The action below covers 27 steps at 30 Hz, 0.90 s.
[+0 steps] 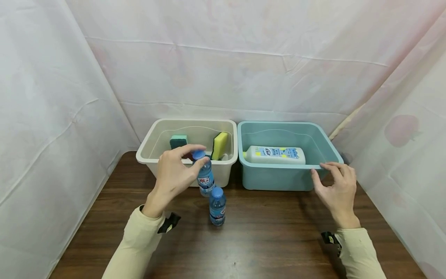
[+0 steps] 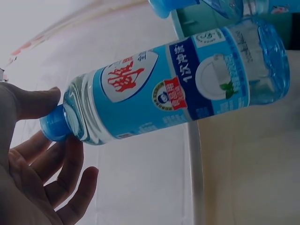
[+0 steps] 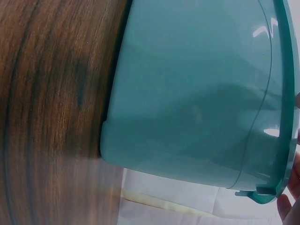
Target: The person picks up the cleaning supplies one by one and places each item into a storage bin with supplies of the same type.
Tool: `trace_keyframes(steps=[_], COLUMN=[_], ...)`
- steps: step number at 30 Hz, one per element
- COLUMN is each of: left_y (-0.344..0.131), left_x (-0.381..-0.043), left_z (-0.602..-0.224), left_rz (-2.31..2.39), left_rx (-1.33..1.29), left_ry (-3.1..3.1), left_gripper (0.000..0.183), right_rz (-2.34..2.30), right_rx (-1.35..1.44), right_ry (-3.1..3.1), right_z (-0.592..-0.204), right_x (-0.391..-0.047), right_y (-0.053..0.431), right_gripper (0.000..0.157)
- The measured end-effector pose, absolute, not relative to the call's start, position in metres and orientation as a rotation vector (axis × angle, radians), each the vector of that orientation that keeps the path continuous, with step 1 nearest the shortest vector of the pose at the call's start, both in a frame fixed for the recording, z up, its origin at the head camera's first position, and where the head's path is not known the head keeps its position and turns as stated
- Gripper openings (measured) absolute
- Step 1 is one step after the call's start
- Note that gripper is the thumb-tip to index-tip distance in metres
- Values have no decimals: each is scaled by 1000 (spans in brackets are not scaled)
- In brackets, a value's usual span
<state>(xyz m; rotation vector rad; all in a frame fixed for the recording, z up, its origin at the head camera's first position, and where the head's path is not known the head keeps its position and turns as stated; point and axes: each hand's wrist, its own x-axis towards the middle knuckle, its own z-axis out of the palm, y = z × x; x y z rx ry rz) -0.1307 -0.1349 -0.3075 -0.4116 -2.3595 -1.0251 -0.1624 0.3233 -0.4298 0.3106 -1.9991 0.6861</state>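
Note:
My left hand (image 1: 175, 170) pinches the blue cap of a small clear-blue dish soap bottle (image 1: 205, 179) between thumb and fingers. The bottle hangs upright in front of the beige bin (image 1: 188, 121); in the left wrist view its label (image 2: 154, 84) faces the camera. A second, matching bottle (image 1: 217, 209) stands on the table just nearer to me. At the front right corner of the teal bin (image 1: 271, 178), my right hand (image 1: 338, 188) grips the rim, fingertips over the edge and thumb on the outer side. The right wrist view shows mostly the bin's outer wall (image 3: 197, 103).
In the beige bin are a green sponge (image 1: 179, 141) and a yellow sponge (image 1: 220, 145), partly hidden by the front wall. A large white bottle (image 1: 275, 155) lies on its side in the teal bin. Pale curtains (image 1: 223, 69) enclose the dark wooden table (image 1: 265, 240).

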Motion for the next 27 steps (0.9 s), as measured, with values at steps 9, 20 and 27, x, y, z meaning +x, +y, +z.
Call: trace_keyframes(steps=[9,20,27], left_y=[-127,-118,-111], left_x=[-136,-143,-145], left_z=[-307,-307,-305], left_rz=[-1114,-1201,-1199], left_rx=[-449,-403,-419], left_ry=[-2322,-2277,-2235], left_gripper=[28,28,28], right_rz=[677,673,668], right_rx=[306,323,310], right_ry=[-2003,-1986,-1990], right_z=[-433,-436,-436], right_x=[-163,-165,-164], right_y=[325,323,324], right_gripper=[41,39,39])
